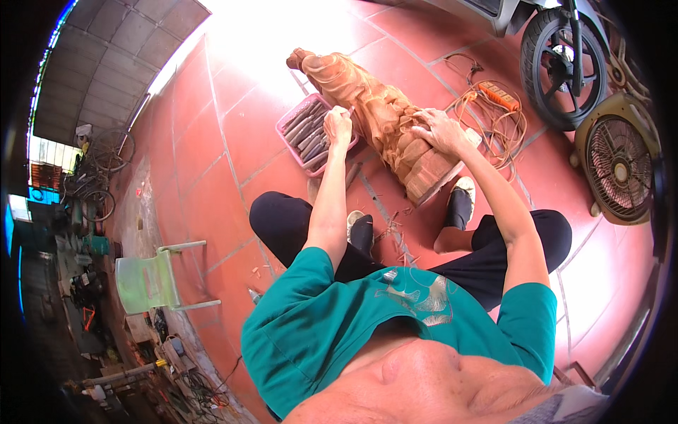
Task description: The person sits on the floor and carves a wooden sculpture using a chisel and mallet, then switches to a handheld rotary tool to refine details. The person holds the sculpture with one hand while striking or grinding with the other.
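A carved wooden statue (378, 106) lies slantwise on the floor before me, its flat base end nearest my feet. My right hand (439, 132) rests on the statue's right side near the base, fingers stretched out over the carved folds. My left hand (337, 127) is closed in a fist beside the statue's left edge, over the rim of a pink plastic basket (284, 145). Whatever the fist may hold is too small to make out. Several long, thin carving chisels (305, 131) lie side by side in the basket.
Wood chips (395, 226) are scattered between my shoes. To the right lie an orange power strip (498, 95) with tangled cords, a standing fan (620, 166) and a motorbike wheel (565, 67). A green plastic chair (150, 281) is at left, with bicycles (99, 177) beyond.
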A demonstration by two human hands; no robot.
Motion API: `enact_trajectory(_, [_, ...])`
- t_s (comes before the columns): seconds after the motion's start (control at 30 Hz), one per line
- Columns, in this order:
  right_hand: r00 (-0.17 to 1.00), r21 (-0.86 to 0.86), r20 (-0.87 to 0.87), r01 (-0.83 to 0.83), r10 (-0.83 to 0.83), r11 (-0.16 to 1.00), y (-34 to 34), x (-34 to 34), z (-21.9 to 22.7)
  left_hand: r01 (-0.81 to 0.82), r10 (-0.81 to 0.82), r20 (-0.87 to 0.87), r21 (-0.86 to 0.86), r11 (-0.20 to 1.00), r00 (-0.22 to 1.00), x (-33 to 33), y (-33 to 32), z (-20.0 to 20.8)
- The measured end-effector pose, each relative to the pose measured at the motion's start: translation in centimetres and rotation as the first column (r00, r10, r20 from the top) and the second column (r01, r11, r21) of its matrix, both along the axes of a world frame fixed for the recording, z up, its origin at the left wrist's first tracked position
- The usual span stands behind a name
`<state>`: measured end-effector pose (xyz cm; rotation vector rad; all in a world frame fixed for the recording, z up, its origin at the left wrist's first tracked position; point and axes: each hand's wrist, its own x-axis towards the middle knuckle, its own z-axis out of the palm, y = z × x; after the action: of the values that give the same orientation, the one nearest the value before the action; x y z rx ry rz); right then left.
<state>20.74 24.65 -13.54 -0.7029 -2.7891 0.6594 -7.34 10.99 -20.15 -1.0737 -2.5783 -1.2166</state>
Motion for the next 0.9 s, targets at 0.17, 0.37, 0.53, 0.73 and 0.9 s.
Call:
enact_trajectory(0.17, [1.0,0.038,-0.022,-0.007,0.008,0.999,0.2,-0.2,-0.7,0.081,-0.062,-0.102,0.202,0.976,0.993,1.3,2.0,1.5])
enact_trajectory(0.37, [0.999,0.033,-0.031,-0.01,0.011,0.999,0.0,-0.1,-0.6,0.053,-0.053,-0.035,-0.012,0.999,0.998,0.4,1.3,0.2])
enact_trajectory(0.53, [1.0,0.023,-0.026,-0.01,0.01,1.0,0.1,-0.1,-0.6,0.153,-0.154,0.039,0.027,0.988,0.987,-0.4,0.9,2.0])
enact_trajectory(0.73, [1.0,0.003,-0.024,0.001,-0.001,1.0,-0.2,-0.2,-0.4,0.059,-0.065,-0.134,-0.049,0.997,0.989,1.6,0.8,0.4])
enact_trajectory(0.9, [1.0,0.037,-0.023,-0.01,0.011,0.999,0.3,0.0,-0.8,0.195,-0.196,0.03,-0.332,0.923,0.98,1.6,-0.2,2.3])
